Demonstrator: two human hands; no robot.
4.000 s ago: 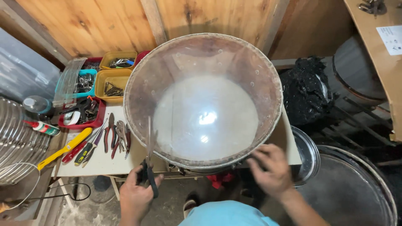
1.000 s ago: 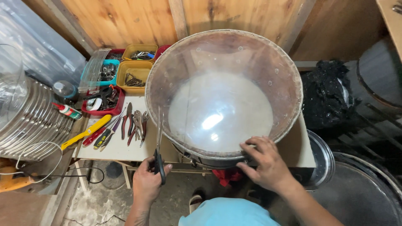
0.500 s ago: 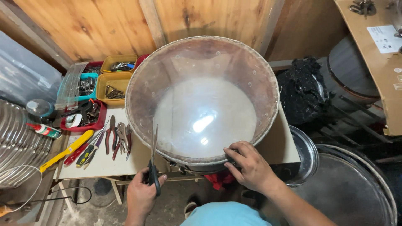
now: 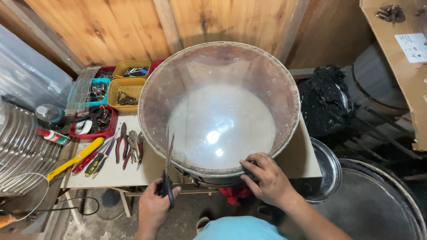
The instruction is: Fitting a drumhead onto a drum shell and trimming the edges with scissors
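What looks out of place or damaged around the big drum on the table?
Nothing looks broken or spilled. The large round drum with a clear skin overhangs the small white table at the near edge, where the right hand grips its rim. The left hand holds black-handled scissors at the rim.

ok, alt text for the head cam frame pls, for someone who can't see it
Seen from above, a person's left hand holds black-handled scissors at the near rim of a large round drum covered by a clear skin, while the right hand grips the drum's lower edge. The drum sits on a small table with pliers and trays of hardware to its left.
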